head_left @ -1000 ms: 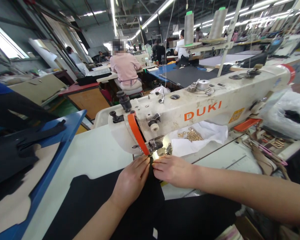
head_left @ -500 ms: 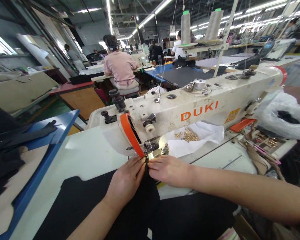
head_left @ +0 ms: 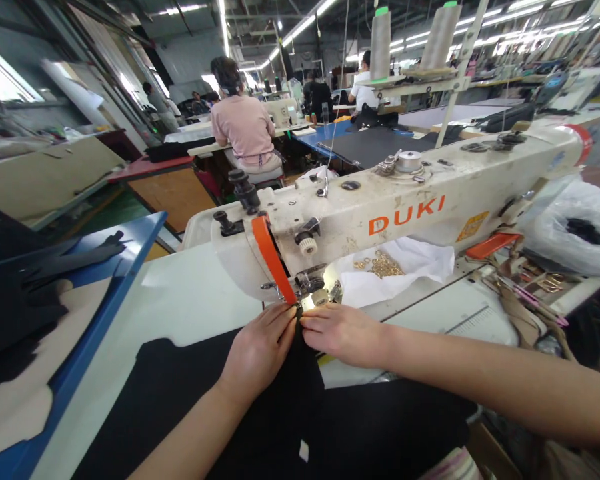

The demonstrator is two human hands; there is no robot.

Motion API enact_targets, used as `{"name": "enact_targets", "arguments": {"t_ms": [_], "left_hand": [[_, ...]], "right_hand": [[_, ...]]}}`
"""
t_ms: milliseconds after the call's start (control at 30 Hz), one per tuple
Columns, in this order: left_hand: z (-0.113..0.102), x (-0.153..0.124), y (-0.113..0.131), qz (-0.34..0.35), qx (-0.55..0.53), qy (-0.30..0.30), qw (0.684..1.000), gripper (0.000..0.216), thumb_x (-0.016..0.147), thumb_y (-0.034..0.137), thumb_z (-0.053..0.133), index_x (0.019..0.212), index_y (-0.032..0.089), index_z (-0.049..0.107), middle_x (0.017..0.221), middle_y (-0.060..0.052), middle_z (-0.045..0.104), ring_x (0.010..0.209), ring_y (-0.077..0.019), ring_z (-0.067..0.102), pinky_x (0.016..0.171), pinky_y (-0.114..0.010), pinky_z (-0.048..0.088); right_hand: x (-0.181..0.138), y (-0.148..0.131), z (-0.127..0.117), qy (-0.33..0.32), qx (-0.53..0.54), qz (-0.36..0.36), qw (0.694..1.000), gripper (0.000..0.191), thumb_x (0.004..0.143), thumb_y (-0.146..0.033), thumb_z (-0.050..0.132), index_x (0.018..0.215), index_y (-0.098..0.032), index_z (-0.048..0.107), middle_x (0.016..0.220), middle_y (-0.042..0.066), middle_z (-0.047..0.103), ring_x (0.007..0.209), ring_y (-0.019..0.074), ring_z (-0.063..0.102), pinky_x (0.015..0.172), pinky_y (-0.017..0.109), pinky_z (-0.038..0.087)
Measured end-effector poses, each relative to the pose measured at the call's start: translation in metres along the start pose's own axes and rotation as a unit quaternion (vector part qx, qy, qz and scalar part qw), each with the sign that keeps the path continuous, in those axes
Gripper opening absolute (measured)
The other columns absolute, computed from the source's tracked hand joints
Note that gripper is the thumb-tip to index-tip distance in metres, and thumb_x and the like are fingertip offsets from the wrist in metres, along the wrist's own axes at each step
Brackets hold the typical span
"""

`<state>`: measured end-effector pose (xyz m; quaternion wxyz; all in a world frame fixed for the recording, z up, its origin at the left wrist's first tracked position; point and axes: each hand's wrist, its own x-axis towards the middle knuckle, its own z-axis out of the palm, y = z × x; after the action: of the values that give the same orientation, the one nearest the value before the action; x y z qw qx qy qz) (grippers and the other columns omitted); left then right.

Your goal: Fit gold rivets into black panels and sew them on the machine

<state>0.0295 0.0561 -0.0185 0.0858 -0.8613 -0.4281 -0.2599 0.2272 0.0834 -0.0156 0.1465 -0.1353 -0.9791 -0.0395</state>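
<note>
Forearms angle inward — left hand [head_left: 261, 347] and right hand [head_left: 347, 333] nearly meet, fingertips pinching black fabric [head_left: 300, 400] just below the overhanging head of a sewing machine [head_left: 347, 223]; fabric spreads nearer the viewer; small gold pieces [head_left: 386, 265] lie on a white sheet [head_left: 430, 261] beyond.

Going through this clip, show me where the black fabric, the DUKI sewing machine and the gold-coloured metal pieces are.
Black fabric [head_left: 280, 417]: head view, its lower central stretch.
DUKI sewing machine [head_left: 347, 217]: head view, its body, left of the lettering.
Gold-coloured metal pieces [head_left: 386, 265]: head view, middle of the pile.
</note>
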Motion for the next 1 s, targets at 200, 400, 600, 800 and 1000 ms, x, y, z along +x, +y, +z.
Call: {"name": "enact_targets", "arguments": {"t_ms": [200,400,600,800,1000], "left_hand": [[0.001,0.004,-0.001,-0.001,0.009,0.002,1.000,0.023,0.092,0.021,0.043,0.100,0.013,0.063,0.096,-0.011,0.069,0.092,-0.0213,0.066,0.084,-0.036,0.056],[-0.007,-0.012,0.012,-0.016,0.012,0.011,1.000,0.022,0.091,0.019,0.045,0.102,0.012,0.063,0.101,-0.012,0.069,0.096,-0.0216,0.065,0.086,-0.036,0.056],[-0.030,-0.056,0.047,-0.082,0.033,-0.021,0.996,0.024,0.090,0.018,0.047,0.107,0.014,0.062,0.110,-0.011,0.067,0.103,-0.0204,0.062,0.093,-0.035,0.053],[-0.029,-0.051,0.047,-0.146,-0.006,-0.065,0.987,0.034,0.089,0.021,0.047,0.122,0.016,0.054,0.131,-0.012,0.053,0.124,-0.0243,0.047,0.104,-0.044,0.043],[-0.055,-0.057,0.041,-0.288,-0.083,-0.059,0.952,0.047,0.087,0.031,0.049,0.132,0.020,0.044,0.138,-0.008,0.048,0.127,-0.0212,0.044,0.107,-0.039,0.037]], "right_hand": [[0.000,0.004,0.003,0.002,0.002,0.003,1.000,0.015,0.094,-0.014,0.043,0.092,-0.012,0.058,0.106,0.011,0.062,0.105,0.0206,0.054,0.089,0.033,0.046],[-0.001,-0.013,-0.004,-0.007,-0.003,-0.005,1.000,0.013,0.093,-0.015,0.046,0.092,-0.013,0.059,0.103,0.009,0.063,0.102,0.0202,0.056,0.090,0.033,0.046],[-0.013,-0.055,-0.006,0.041,0.002,-0.027,0.999,0.017,0.094,-0.016,0.045,0.096,-0.012,0.061,0.109,0.009,0.064,0.104,0.0205,0.056,0.095,0.033,0.044],[-0.011,-0.057,-0.006,0.035,0.000,-0.034,0.999,0.017,0.092,-0.016,0.048,0.101,-0.012,0.063,0.107,0.007,0.066,0.103,0.0195,0.059,0.094,0.031,0.046],[-0.016,-0.055,-0.003,0.065,0.006,-0.016,0.998,0.016,0.088,-0.012,0.054,0.101,-0.012,0.064,0.111,0.008,0.066,0.103,0.0202,0.061,0.091,0.032,0.050]]}}
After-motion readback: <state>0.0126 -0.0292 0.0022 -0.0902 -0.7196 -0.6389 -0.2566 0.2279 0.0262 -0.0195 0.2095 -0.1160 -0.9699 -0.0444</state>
